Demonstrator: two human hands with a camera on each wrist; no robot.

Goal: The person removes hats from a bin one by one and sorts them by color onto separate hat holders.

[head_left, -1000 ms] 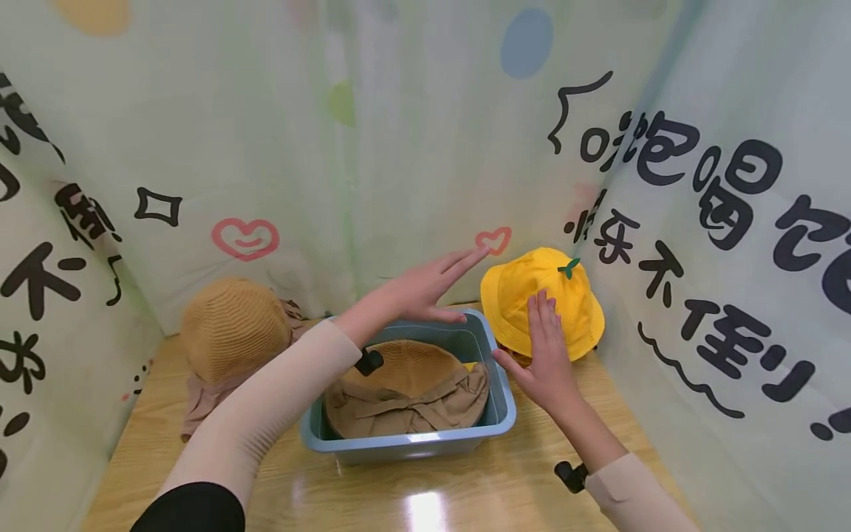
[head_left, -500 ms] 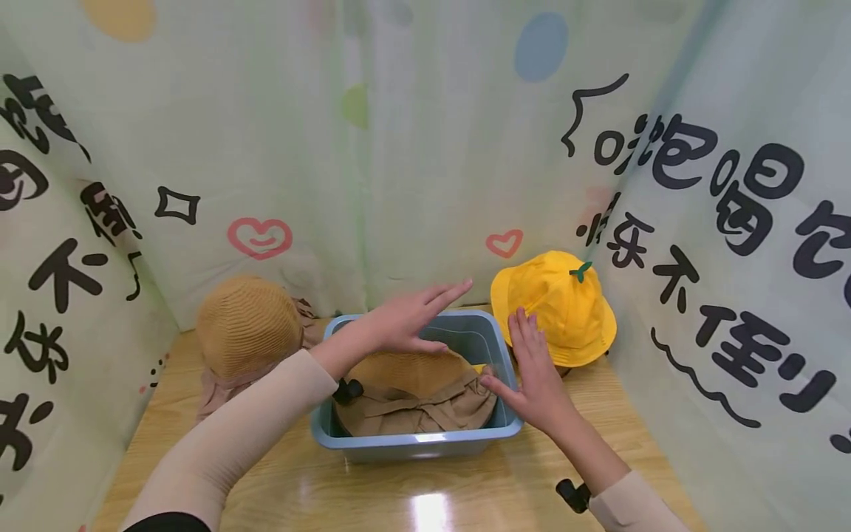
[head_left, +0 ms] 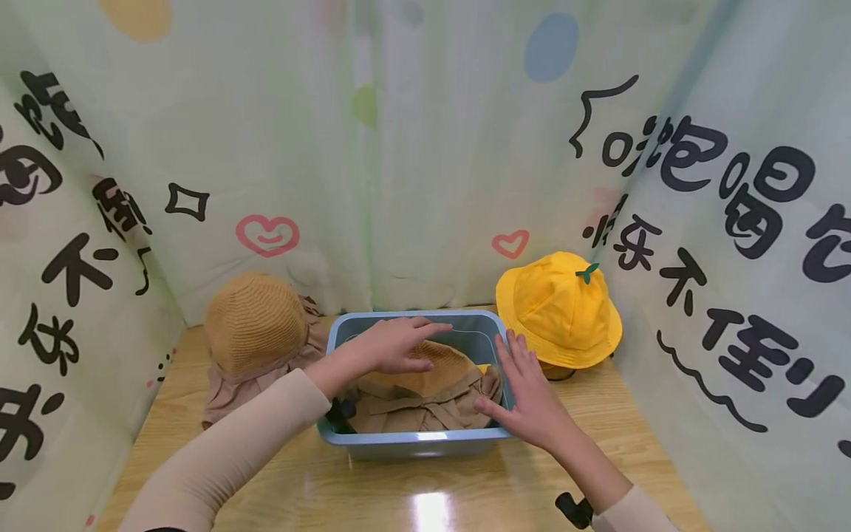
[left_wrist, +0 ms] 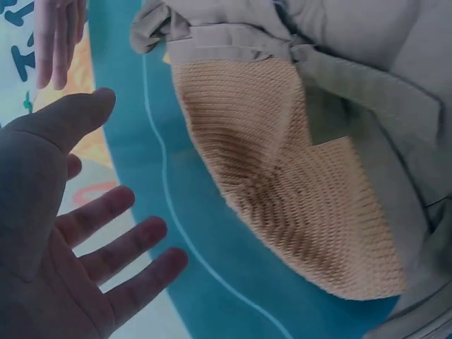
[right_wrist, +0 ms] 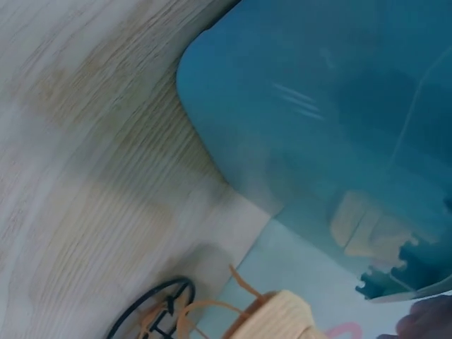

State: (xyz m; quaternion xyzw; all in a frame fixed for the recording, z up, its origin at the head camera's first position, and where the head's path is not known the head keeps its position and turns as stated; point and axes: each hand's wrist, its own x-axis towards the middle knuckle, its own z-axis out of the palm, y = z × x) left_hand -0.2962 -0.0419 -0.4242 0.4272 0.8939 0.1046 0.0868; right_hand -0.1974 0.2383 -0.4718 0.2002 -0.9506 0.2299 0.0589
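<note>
A blue plastic basin (head_left: 425,443) stands on the wooden floor, holding a sun hat (head_left: 439,377) with a straw crown and a tan cloth brim tied in a bow. My left hand (head_left: 388,347) hovers above the basin's back left part, fingers extended. At the basin's right rim is my right hand (head_left: 535,395), its fingers straight and pointing forward; whether it touches the rim I cannot tell. In the left wrist view, my left hand (left_wrist: 78,233) is spread beside the sun hat (left_wrist: 247,155), apart from it. Only some fingertips (right_wrist: 431,318) appear in the right wrist view.
Another straw hat (head_left: 255,325) with a dusty pink brim sits left of the basin. To the right rests a yellow bucket hat (head_left: 558,310) with a green sprout on top. Printed curtains (head_left: 432,185) enclose the back and both sides. A scrap of yellow (head_left: 483,368) shows inside the basin.
Both hands have come back toward me and lower: the left from behind the basin to over it, the right from in front of the yellow hat to the basin's right rim. The hats stay put.
</note>
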